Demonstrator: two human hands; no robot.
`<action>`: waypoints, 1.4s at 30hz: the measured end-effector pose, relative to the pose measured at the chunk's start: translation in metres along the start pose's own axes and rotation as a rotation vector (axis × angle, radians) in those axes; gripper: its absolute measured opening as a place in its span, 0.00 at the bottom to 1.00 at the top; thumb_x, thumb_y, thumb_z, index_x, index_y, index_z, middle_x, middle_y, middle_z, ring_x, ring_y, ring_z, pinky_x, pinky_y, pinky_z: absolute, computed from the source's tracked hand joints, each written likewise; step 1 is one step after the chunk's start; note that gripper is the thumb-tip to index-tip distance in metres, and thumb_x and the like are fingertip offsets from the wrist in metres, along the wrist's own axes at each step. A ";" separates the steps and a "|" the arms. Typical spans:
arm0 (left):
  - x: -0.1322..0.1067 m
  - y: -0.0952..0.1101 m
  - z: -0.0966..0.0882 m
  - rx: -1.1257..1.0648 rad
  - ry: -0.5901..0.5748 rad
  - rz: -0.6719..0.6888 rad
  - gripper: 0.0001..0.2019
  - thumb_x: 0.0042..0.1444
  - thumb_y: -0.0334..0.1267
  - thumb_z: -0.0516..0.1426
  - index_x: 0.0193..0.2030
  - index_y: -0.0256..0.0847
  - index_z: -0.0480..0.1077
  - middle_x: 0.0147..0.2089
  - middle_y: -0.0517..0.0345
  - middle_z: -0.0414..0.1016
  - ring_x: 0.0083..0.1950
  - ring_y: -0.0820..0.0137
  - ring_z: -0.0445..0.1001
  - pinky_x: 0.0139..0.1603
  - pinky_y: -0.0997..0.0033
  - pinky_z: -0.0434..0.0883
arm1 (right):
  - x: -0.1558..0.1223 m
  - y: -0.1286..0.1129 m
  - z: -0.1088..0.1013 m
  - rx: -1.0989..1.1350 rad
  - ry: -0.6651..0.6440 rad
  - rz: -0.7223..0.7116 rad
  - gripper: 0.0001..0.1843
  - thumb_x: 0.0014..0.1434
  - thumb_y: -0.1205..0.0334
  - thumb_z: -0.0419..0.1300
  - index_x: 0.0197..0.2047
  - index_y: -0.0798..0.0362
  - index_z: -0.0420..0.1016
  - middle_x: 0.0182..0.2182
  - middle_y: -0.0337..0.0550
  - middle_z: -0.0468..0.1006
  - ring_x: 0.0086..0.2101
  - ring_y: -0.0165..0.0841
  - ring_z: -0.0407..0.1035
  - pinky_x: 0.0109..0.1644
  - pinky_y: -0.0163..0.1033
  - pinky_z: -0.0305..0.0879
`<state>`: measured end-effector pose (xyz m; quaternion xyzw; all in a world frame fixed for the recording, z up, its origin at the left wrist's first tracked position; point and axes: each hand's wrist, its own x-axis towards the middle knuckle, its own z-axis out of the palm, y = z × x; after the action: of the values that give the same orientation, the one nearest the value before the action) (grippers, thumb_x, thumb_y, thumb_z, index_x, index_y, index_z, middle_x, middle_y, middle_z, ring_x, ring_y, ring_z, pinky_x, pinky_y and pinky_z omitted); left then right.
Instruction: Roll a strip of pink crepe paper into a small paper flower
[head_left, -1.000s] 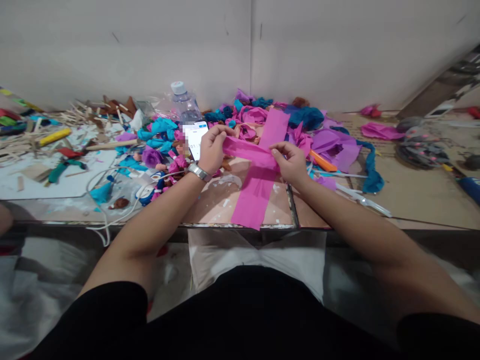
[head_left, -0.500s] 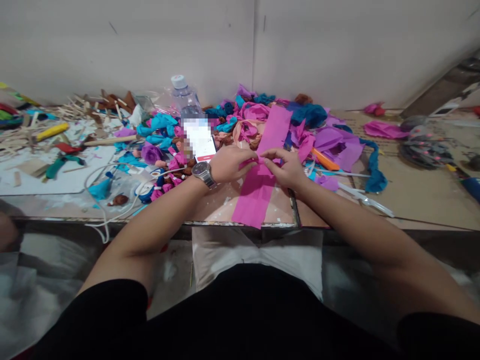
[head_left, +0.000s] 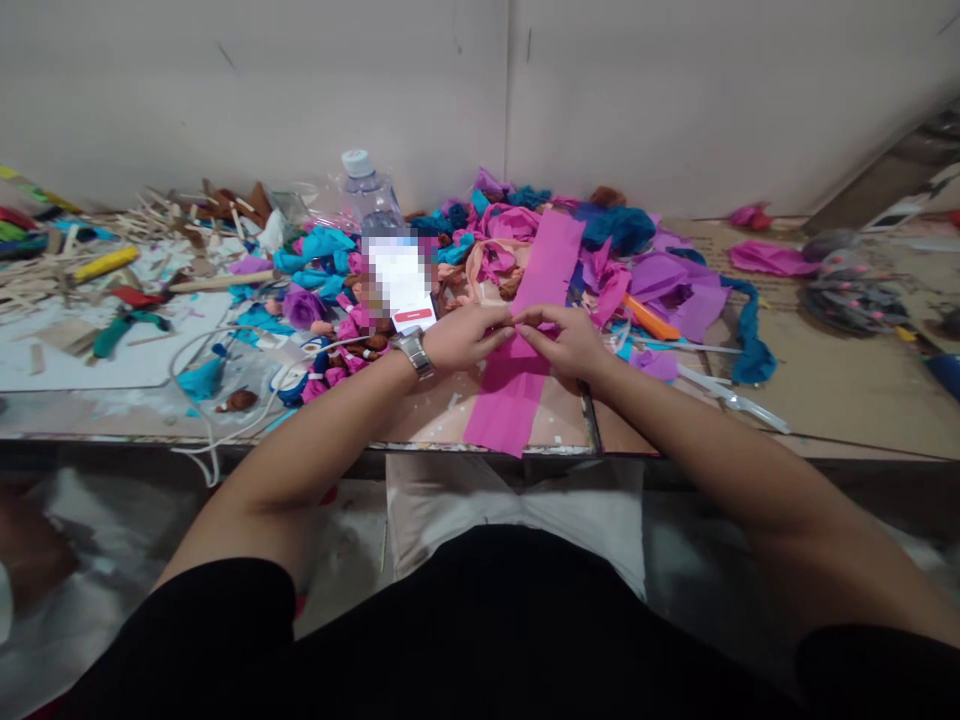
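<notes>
A long strip of pink crepe paper (head_left: 510, 390) lies slantwise on the table, its near end at the front edge. Above its middle my two hands meet, fingertips to fingertips. My left hand (head_left: 469, 338), with a metal watch (head_left: 415, 354) on its wrist, is closed in a pinch. Opposite it, my right hand (head_left: 566, 340) pinches with thumb and forefinger. A small bit of pink crepe paper (head_left: 546, 328) shows by the right fingers; most of what the fingertips grip is hidden. A lit phone (head_left: 411, 300) stands just beyond my left hand.
Crumpled coloured paper and paper flowers (head_left: 304, 307) heap up behind the hands, with a clear bottle (head_left: 370, 195). White scissors (head_left: 739, 405) and an orange-handled tool (head_left: 651, 318) lie to the right. Leftward are a white cable (head_left: 210, 440), green pliers (head_left: 120, 335) and wooden sticks.
My fingertips have come closer together and slightly lower, covering most of the pink bit between them. My left wrist has turned a little. The long strip has stayed in place.
</notes>
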<state>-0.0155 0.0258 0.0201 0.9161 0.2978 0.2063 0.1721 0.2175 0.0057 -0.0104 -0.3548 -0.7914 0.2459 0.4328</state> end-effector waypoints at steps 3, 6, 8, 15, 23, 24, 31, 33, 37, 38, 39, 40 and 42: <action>0.000 -0.001 -0.001 -0.009 0.008 -0.013 0.15 0.71 0.46 0.51 0.36 0.42 0.71 0.30 0.57 0.74 0.30 0.68 0.67 0.36 0.65 0.61 | 0.001 0.002 -0.001 -0.033 -0.002 -0.002 0.14 0.68 0.51 0.63 0.49 0.48 0.85 0.43 0.43 0.89 0.41 0.39 0.81 0.47 0.44 0.79; 0.000 -0.002 -0.002 -0.004 0.026 -0.015 0.17 0.72 0.48 0.51 0.36 0.42 0.72 0.31 0.57 0.75 0.31 0.68 0.69 0.37 0.65 0.61 | 0.001 0.004 -0.002 -0.084 -0.011 -0.012 0.14 0.68 0.52 0.63 0.49 0.48 0.85 0.44 0.44 0.89 0.42 0.41 0.82 0.49 0.46 0.78; -0.001 -0.002 -0.003 0.002 0.042 -0.010 0.17 0.72 0.48 0.52 0.37 0.41 0.73 0.31 0.57 0.76 0.32 0.68 0.70 0.37 0.65 0.61 | 0.002 0.005 -0.002 -0.130 -0.019 -0.033 0.13 0.68 0.52 0.63 0.45 0.48 0.86 0.41 0.44 0.89 0.40 0.41 0.82 0.48 0.45 0.76; -0.001 -0.003 -0.003 -0.054 0.017 -0.016 0.18 0.70 0.49 0.55 0.37 0.41 0.79 0.31 0.57 0.80 0.32 0.68 0.74 0.37 0.66 0.64 | 0.002 0.007 -0.001 -0.168 0.001 -0.083 0.12 0.67 0.52 0.63 0.40 0.49 0.86 0.37 0.44 0.89 0.38 0.41 0.82 0.44 0.45 0.73; 0.000 -0.003 -0.006 -0.138 -0.047 -0.055 0.19 0.68 0.49 0.56 0.31 0.40 0.75 0.27 0.59 0.75 0.27 0.72 0.68 0.32 0.69 0.60 | 0.001 0.007 0.001 -0.162 0.036 -0.081 0.11 0.66 0.52 0.66 0.40 0.48 0.87 0.38 0.43 0.90 0.37 0.40 0.82 0.45 0.44 0.74; 0.000 -0.003 -0.006 -0.142 -0.061 -0.062 0.19 0.68 0.48 0.56 0.31 0.39 0.75 0.26 0.59 0.74 0.27 0.72 0.67 0.32 0.69 0.60 | 0.001 0.007 0.001 -0.161 0.045 -0.090 0.10 0.66 0.53 0.66 0.40 0.48 0.87 0.38 0.43 0.90 0.38 0.40 0.82 0.45 0.44 0.74; 0.001 -0.007 -0.009 -0.285 -0.163 -0.136 0.16 0.67 0.46 0.56 0.37 0.37 0.77 0.30 0.59 0.77 0.31 0.73 0.70 0.35 0.71 0.63 | 0.001 0.009 0.001 -0.178 0.057 -0.189 0.09 0.67 0.54 0.68 0.42 0.47 0.89 0.37 0.43 0.90 0.37 0.39 0.82 0.46 0.45 0.74; 0.001 -0.009 -0.009 -0.321 -0.174 -0.151 0.15 0.66 0.46 0.57 0.38 0.37 0.79 0.32 0.58 0.79 0.32 0.72 0.71 0.37 0.71 0.64 | 0.001 0.009 0.000 -0.182 0.045 -0.202 0.08 0.67 0.55 0.68 0.42 0.46 0.89 0.38 0.42 0.90 0.37 0.39 0.82 0.46 0.45 0.74; 0.003 -0.010 -0.011 -0.390 -0.203 -0.161 0.13 0.64 0.43 0.58 0.37 0.37 0.80 0.33 0.58 0.80 0.33 0.72 0.73 0.39 0.70 0.66 | 0.001 0.008 -0.001 -0.181 0.031 -0.241 0.07 0.67 0.56 0.68 0.43 0.46 0.89 0.37 0.43 0.89 0.38 0.39 0.81 0.47 0.45 0.73; 0.003 -0.010 -0.012 -0.399 -0.204 -0.160 0.12 0.63 0.42 0.58 0.37 0.37 0.80 0.32 0.58 0.80 0.33 0.72 0.73 0.40 0.70 0.66 | 0.001 0.008 -0.001 -0.182 0.031 -0.252 0.07 0.67 0.57 0.68 0.44 0.46 0.89 0.37 0.43 0.89 0.37 0.38 0.81 0.47 0.45 0.73; 0.003 -0.010 -0.013 -0.410 -0.202 -0.163 0.12 0.62 0.41 0.58 0.37 0.37 0.80 0.32 0.59 0.80 0.33 0.72 0.72 0.40 0.70 0.66 | 0.001 0.007 -0.001 -0.183 0.031 -0.262 0.07 0.67 0.57 0.68 0.44 0.46 0.88 0.37 0.43 0.89 0.37 0.38 0.81 0.47 0.46 0.73; 0.003 -0.009 -0.013 -0.423 -0.199 -0.169 0.11 0.61 0.40 0.58 0.37 0.37 0.81 0.32 0.59 0.80 0.32 0.73 0.71 0.40 0.70 0.66 | 0.001 0.007 -0.001 -0.185 0.029 -0.271 0.07 0.67 0.57 0.67 0.44 0.46 0.88 0.38 0.43 0.90 0.37 0.38 0.81 0.48 0.46 0.74; 0.003 -0.008 -0.014 -0.455 -0.199 -0.188 0.11 0.60 0.39 0.58 0.39 0.37 0.82 0.32 0.59 0.80 0.32 0.73 0.70 0.40 0.70 0.66 | 0.002 0.005 -0.002 -0.193 0.018 -0.282 0.08 0.68 0.58 0.66 0.44 0.46 0.88 0.38 0.43 0.90 0.38 0.38 0.81 0.49 0.47 0.74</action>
<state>-0.0238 0.0367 0.0297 0.8379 0.3090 0.1602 0.4204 0.2201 0.0105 -0.0123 -0.2823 -0.8494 0.1021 0.4341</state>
